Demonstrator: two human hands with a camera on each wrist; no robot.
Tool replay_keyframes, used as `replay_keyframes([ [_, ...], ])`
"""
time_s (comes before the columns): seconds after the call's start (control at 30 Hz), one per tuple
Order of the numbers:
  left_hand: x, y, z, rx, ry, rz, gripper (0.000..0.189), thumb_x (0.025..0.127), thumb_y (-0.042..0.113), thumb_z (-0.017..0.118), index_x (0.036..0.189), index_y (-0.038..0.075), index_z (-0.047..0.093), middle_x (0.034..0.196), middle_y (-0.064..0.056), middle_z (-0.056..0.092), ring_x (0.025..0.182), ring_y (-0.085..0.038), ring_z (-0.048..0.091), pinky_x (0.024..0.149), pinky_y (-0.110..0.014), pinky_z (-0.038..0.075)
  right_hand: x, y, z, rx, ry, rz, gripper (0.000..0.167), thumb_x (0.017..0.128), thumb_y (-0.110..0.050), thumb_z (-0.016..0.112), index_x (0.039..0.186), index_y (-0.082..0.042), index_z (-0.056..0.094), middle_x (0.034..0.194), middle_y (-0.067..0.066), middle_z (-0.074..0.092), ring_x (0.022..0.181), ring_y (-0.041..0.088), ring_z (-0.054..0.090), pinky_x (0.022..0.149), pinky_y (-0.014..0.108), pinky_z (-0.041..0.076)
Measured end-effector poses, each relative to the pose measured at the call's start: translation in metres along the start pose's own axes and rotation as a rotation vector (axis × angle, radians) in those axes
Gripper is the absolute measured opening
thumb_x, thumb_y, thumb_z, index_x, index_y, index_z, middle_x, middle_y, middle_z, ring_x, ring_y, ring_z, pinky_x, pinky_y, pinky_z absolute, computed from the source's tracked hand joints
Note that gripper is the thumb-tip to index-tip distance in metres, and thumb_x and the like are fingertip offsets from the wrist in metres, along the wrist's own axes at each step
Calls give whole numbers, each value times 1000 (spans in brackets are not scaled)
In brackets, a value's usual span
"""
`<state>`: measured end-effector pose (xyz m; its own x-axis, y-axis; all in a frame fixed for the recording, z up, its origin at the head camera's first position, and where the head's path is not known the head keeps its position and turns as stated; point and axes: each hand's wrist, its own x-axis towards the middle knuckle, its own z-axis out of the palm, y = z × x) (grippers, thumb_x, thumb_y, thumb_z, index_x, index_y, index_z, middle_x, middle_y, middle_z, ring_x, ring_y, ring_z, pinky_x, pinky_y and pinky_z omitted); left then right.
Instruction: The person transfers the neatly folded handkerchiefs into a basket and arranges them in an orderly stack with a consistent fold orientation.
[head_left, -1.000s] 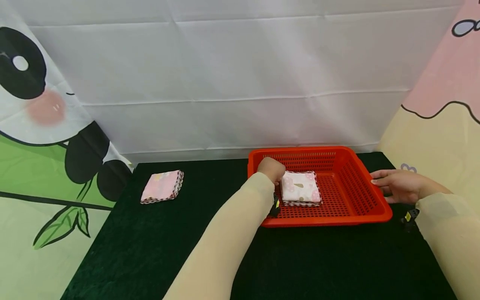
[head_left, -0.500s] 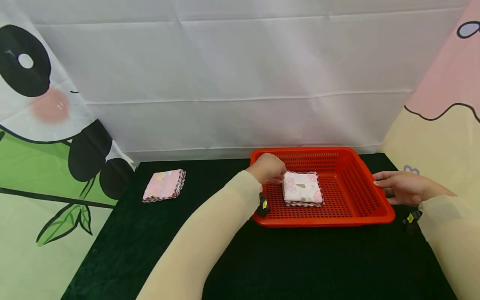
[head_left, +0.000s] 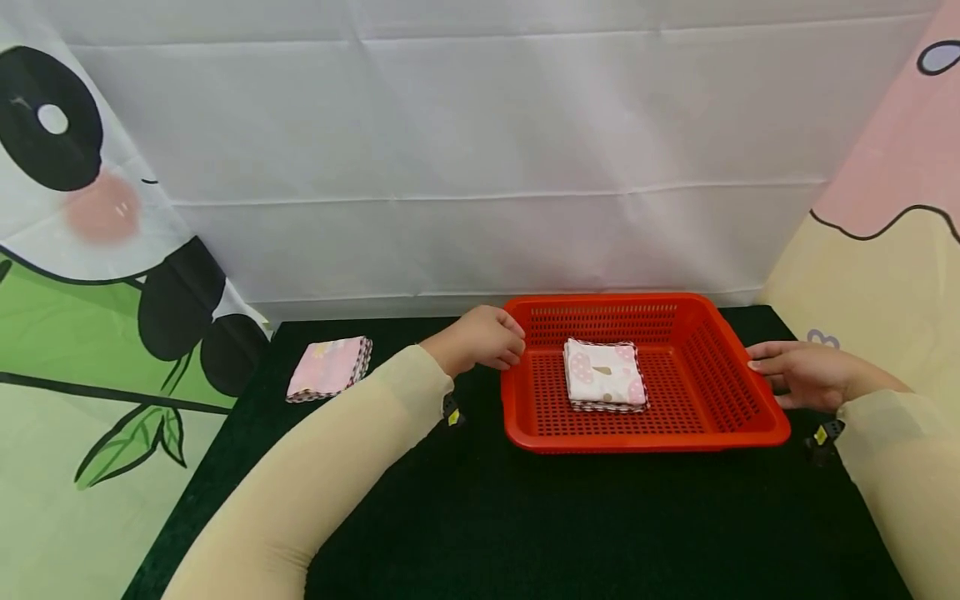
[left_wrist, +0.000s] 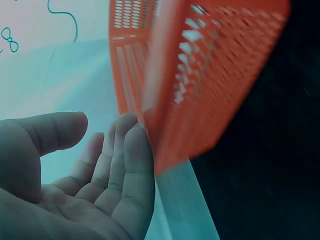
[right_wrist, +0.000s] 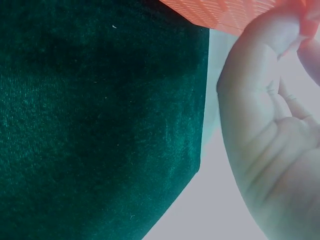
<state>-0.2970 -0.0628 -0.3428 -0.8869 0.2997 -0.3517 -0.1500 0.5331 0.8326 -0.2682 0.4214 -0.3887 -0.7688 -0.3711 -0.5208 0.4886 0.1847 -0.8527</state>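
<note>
A red plastic basket (head_left: 645,444) with slotted walls sits on the dark green cloth. Inside it lies a folded white and pink cloth (head_left: 603,372) with a checked border. My left hand (head_left: 483,337) is at the basket's left rim, thumb apart and fingers nearly straight; the left wrist view puts its fingertips (left_wrist: 135,142) right at the rim. At the opposite end, my right hand (head_left: 813,375) has its fingers against the right rim. The right wrist view shows these fingers (right_wrist: 262,45) bent a little at the basket, their tips partly hidden.
A folded pink cloth (head_left: 328,368) with a checked edge lies on the table (head_left: 555,525) to the left, just past my left forearm. A white sheet (head_left: 480,167) hangs behind the table, and printed panels (head_left: 877,283) stand at both sides.
My left hand has moved left, out of the basket from beside the folded white cloth to the left rim, and its fingers have straightened. The right hand and the basket have kept their places.
</note>
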Motion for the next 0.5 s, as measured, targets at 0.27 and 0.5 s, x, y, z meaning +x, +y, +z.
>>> replay_keyframes([
  [0.27,-19,-42,-54,46,43,-60,19,100,10,66,117,2,63,115,-18,68,102,-32,69,88,-41,59,0,-3,0,11,-12,-2,28,110,-13,48,111,-28,72,111,-1,72,102,21,66,93,43,57],
  [0.5,-33,-95,-96,37,60,-45,30,104,16,62,129,0,55,127,-22,62,109,-31,68,92,-40,58,-2,-2,2,4,-26,-11,28,110,-14,48,111,-28,72,111,-2,72,102,20,67,93,42,57],
])
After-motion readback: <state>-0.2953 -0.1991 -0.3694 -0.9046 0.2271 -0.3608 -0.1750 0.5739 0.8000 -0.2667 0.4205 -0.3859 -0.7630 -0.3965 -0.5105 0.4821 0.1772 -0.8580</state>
